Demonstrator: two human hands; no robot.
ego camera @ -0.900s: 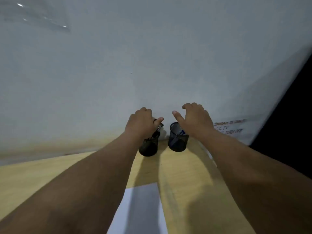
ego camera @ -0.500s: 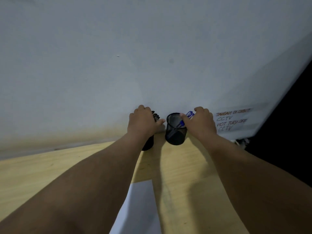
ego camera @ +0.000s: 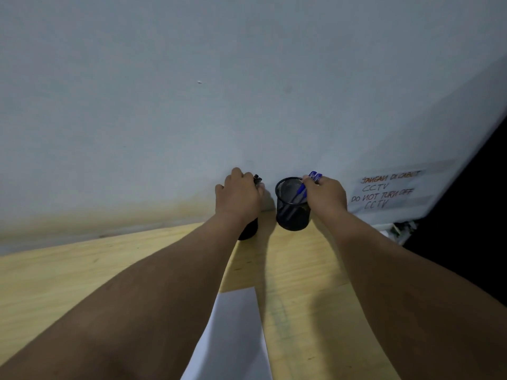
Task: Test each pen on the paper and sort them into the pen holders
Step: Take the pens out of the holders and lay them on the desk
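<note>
I am reaching both arms forward across the wooden desk point(ego camera: 301, 311) to the two black mesh pen holders standing side by side against the white wall point(ego camera: 192, 105). My left hand point(ego camera: 238, 196) is curled over the top of the left pen holder point(ego camera: 249, 229), covering nearly all of it; only its lower dark side is showing below my wrist. The black tops of some pens point(ego camera: 257, 178) are poking out past my knuckles, but I cannot tell whether my fingers are gripping them or just resting on the rim. My right hand point(ego camera: 326, 194) is pinching the blue pens point(ego camera: 306, 185) near their caps, fingers closed together on them, and their barrels are slanting down inside the right pen holder point(ego camera: 292, 205), which is standing upright just beside the left one with a narrow gap between. The white sheet of paper point(ego camera: 236, 341) is lying flat on the desk close to me, between my forearms and partly under my left arm, well apart from the holders. A handwritten notice point(ego camera: 386, 190) reading "DO NOT TURN OFF CCTV" is taped to the wall to the right of my right hand.
</note>
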